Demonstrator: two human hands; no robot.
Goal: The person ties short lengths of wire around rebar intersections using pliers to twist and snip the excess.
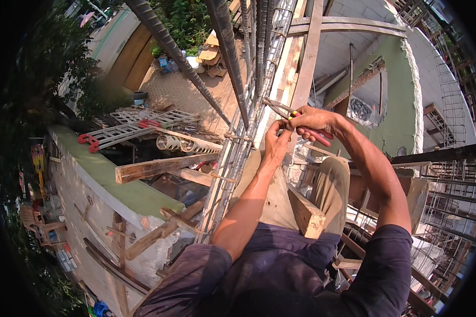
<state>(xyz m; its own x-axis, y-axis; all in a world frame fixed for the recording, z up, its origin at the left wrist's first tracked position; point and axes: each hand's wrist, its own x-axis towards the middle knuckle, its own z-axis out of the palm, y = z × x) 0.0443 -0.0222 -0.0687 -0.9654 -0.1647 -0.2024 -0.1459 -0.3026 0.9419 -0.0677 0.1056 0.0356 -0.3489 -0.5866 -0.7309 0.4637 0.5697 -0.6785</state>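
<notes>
My right hand (317,121) is wrapped round a pair of pliers (280,108) with red handles and a yellow-and-black part near the pivot. The metal jaws point left, toward a bundle of steel rebar (260,63). Just below the pliers, my left hand (275,141) has thumb and fingers pinched together, close against the right hand. Whatever sits in that pinch is too small to make out. Beside my left forearm runs a rebar cage (225,171) with tied stirrups. Two thick ribbed bars (228,50) rise past it at the upper left.
A wooden beam (307,214) lies between my legs. Timber (158,166) juts out left of the cage. Far below are a ladder (137,127), a paved yard (180,100) and a green-topped wall (111,177). At right stand a green wall (404,105) and more rebar cages (452,206).
</notes>
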